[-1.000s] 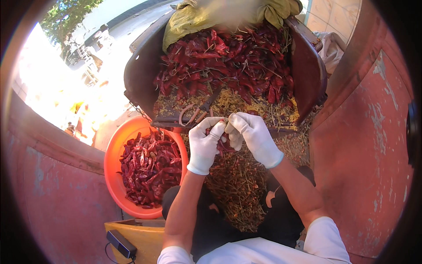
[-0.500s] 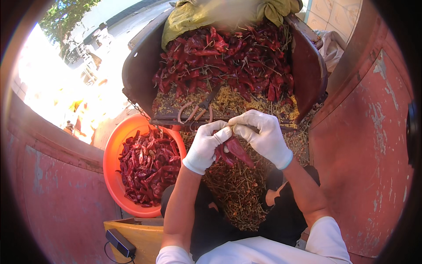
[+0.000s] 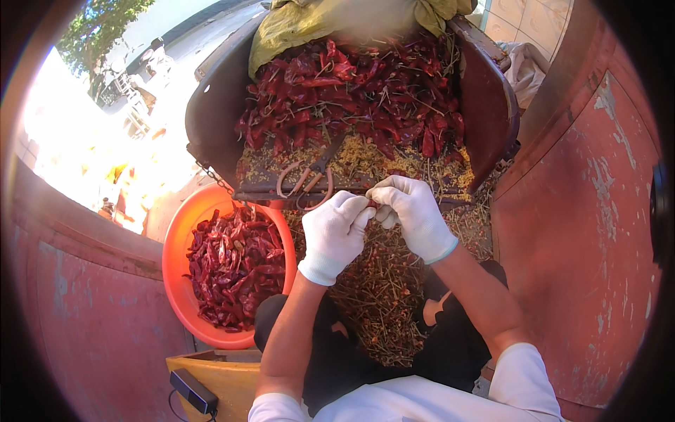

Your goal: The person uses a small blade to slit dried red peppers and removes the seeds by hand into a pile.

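Half a second ago a big red chili pepper hung under the hands, but now just a bit of red chili pepper (image 3: pixel 372 204) peeks out between the pinched, curled fingers of the left hand (image 3: pixel 334 235) and right hand (image 3: pixel 413 216), which both have hold of it. They are by the front edge of a big dark bin (image 3: pixel 219 126), where scissors (image 3: pixel 318 167) lie on a floor sprinkled with yellow seeds (image 3: pixel 351 156). An orange tub (image 3: pixel 176 274) of chilies sits at the left, dry stems (image 3: pixel 383 302) lie between the knees, and the red wall (image 3: pixel 555 232) has peeling paint.

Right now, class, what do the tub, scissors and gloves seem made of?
Tub: probably plastic, smooth with a soft sheen, its wall evenly orange.
Scissors: probably metal blades, dark and dull; the coppery handles could be bare or coated.
Gloves: likely knitted fabric, matte white, with close-fitting cuffs.
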Tool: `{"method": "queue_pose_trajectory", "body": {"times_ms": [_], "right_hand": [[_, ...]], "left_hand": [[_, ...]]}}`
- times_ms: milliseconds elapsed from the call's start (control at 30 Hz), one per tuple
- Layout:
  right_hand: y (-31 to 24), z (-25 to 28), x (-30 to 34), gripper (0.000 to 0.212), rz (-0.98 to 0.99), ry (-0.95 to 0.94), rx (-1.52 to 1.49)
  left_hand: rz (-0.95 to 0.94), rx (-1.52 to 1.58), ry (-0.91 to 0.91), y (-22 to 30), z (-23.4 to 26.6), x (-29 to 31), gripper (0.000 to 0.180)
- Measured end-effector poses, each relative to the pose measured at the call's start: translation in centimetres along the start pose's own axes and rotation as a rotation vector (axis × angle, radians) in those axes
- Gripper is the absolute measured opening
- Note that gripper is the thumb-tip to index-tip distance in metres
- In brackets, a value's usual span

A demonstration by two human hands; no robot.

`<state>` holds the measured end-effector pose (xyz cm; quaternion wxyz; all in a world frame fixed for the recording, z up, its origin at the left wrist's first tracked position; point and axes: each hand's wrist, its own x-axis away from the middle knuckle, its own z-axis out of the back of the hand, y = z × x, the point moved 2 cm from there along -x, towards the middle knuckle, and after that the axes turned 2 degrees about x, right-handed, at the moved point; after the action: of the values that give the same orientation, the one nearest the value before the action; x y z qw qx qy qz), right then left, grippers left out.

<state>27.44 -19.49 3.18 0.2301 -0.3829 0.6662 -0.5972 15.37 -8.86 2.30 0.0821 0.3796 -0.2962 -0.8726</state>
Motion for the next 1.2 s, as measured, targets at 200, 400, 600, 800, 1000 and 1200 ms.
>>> {"method": "queue_pose_trajectory", "body": {"times_ms": [200,400,600,800,1000,1200], "right_hand": [[2.7,0.0,-1.3,0.015,-0.194,-0.039,-0.504],[0.7,-1.2,-1.0,0.018,0.101,0.084,-0.098],[-1.0,0.8,-1.5,0.017,0.173,0.154,-0.042],[0.1,3.2,-2.2,0.015,0.145,0.163,-0.13],[-0.5,2.5,-1.4,0.017,0.163,0.2,0.053],[-0.7,1.9,-0.3,0.021,0.152,0.168,0.149]], "left_hand": [[-0.039,-0.003,0.116,-0.1,-0.3,0.0,0.013],[0.332,0.367,0.127,-1.6,0.0,-0.1,0.017],[0.61,0.216,0.277,-4.5,5.6,-0.2,0.022],[0.849,-0.914,0.237,-10.2,14.5,3.0,0.036],[0.679,-0.609,0.404,-11.4,13.7,3.5,0.031],[0.338,0.296,0.055,-1.3,2.1,-0.7,0.033]]}}
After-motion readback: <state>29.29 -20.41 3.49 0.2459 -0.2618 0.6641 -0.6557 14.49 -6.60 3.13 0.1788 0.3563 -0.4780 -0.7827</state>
